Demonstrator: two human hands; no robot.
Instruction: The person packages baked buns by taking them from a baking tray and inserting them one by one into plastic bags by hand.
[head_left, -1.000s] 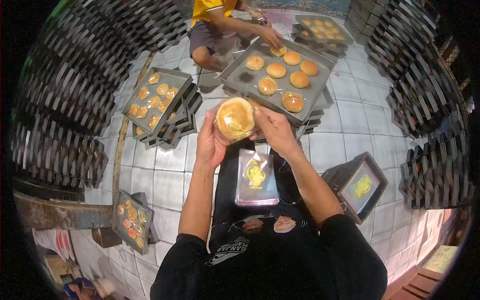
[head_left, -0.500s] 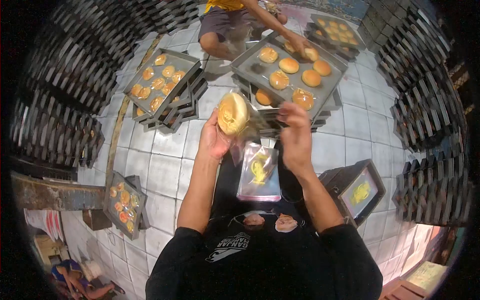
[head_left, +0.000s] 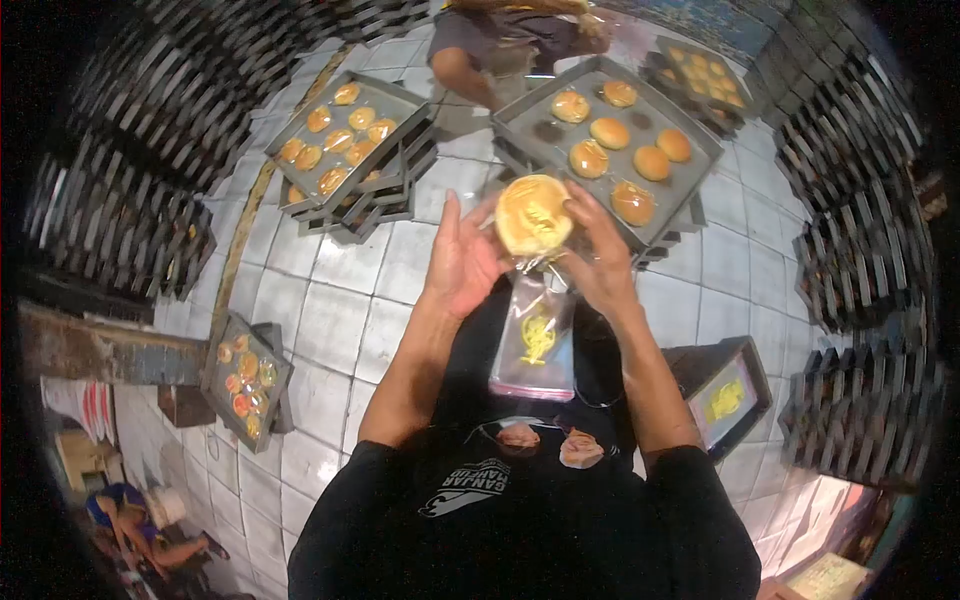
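So the big tray (head_left: 640, 120) is holding 7 buns (head_left: 609, 133): 4 are sitting in clear wrap, 3 are sitting bare. The bag stack (head_left: 535, 345) is lying on the lap. My left hand (head_left: 462, 258) is staying out of a grip, palm open, maybe touching, can't tell. My right hand (head_left: 603, 262) is curling partly closed, gripping the bagged bun (head_left: 533, 212) between both hands; can't tell if it's sealed.
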